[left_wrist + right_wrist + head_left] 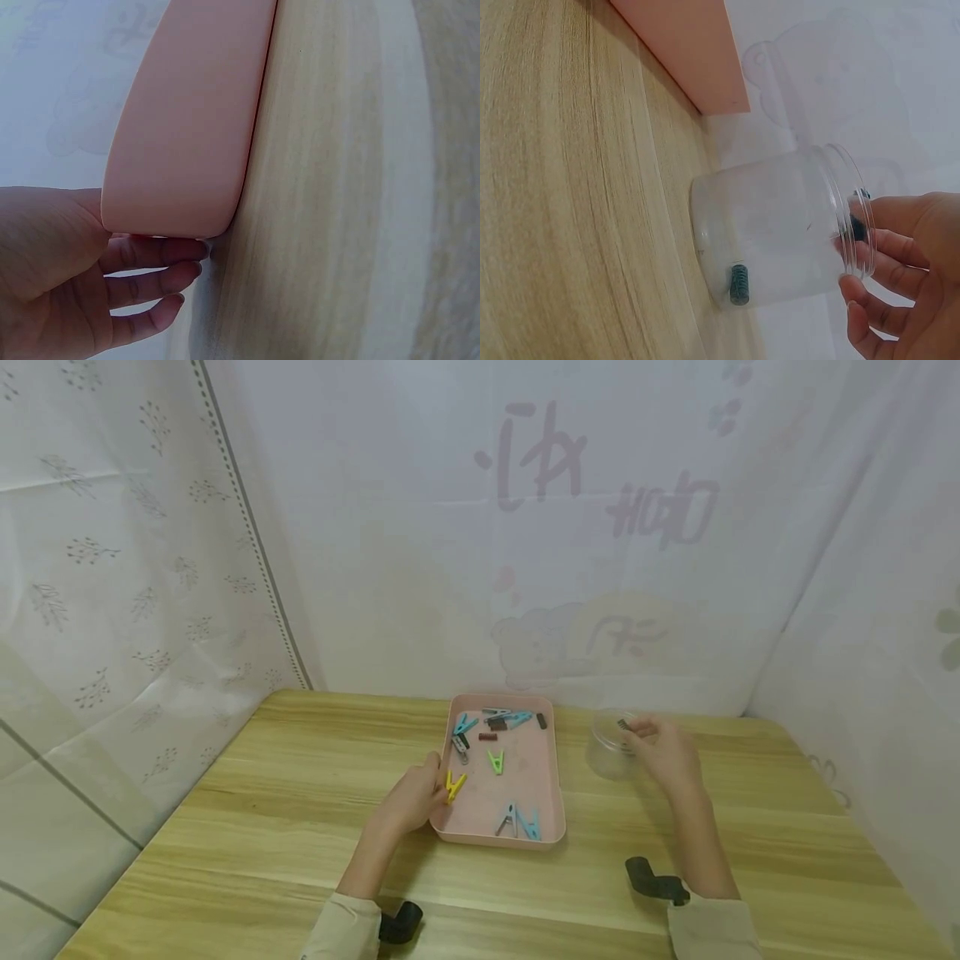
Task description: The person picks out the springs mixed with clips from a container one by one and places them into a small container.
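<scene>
A pink tray (525, 777) lies on the table with small clothespins and ribbed coils in it. My left hand (411, 797) grips the tray's left rim, beside a yellow clothespin (454, 787); in the left wrist view the fingers (154, 283) curl against the outside wall. To the tray's right stands a clear round jar (606, 758), upright and without a lid. My right hand (666, 753) pinches a small dark spring-like coil (624, 725) at the jar's mouth. One dark green coil (739, 284) lies at the jar's bottom. The right fingers partly hide the held coil.
Light blue clothespins (519, 718) and brown coils (488, 737) lie toward the tray's back, a green clothespin (497, 762) in its middle. Grey and blue clothespins (531, 825) lie near its front. A patterned curtain (420, 568) hangs behind the wooden table (300, 827).
</scene>
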A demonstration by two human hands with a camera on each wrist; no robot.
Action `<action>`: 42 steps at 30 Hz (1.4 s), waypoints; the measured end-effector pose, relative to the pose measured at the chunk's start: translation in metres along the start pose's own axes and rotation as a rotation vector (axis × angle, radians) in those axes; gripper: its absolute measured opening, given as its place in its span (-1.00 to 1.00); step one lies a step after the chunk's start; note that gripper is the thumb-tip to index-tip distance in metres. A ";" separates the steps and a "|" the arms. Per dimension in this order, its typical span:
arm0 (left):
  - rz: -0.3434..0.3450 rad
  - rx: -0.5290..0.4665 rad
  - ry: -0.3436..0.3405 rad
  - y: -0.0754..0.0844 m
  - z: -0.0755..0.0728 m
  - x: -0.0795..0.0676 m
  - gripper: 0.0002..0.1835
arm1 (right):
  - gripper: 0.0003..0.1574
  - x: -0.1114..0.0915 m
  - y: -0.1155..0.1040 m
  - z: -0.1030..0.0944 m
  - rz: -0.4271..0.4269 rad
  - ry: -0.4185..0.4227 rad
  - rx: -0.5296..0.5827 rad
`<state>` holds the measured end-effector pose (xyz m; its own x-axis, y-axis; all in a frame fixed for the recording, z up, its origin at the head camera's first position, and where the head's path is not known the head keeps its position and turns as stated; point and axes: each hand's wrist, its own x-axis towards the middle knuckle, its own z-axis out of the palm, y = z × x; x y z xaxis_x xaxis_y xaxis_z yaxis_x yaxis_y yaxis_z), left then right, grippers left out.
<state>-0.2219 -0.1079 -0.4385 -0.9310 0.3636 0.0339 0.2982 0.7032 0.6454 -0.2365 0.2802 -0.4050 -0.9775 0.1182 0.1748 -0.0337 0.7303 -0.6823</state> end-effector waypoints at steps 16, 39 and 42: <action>0.016 0.020 0.009 0.000 0.001 0.001 -0.86 | -0.59 0.003 -0.003 0.001 -0.029 -0.032 -0.075; 0.021 0.027 0.020 -0.001 0.002 0.001 -0.86 | -0.45 0.002 -0.005 -0.005 0.014 -0.039 -0.068; 0.019 0.027 0.018 -0.001 0.002 0.001 -0.86 | -0.43 0.001 -0.005 -0.006 0.008 -0.030 -0.064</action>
<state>-0.2224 -0.1074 -0.4406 -0.9286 0.3661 0.0602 0.3214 0.7125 0.6238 -0.2359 0.2804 -0.3969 -0.9835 0.1043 0.1477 -0.0139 0.7709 -0.6367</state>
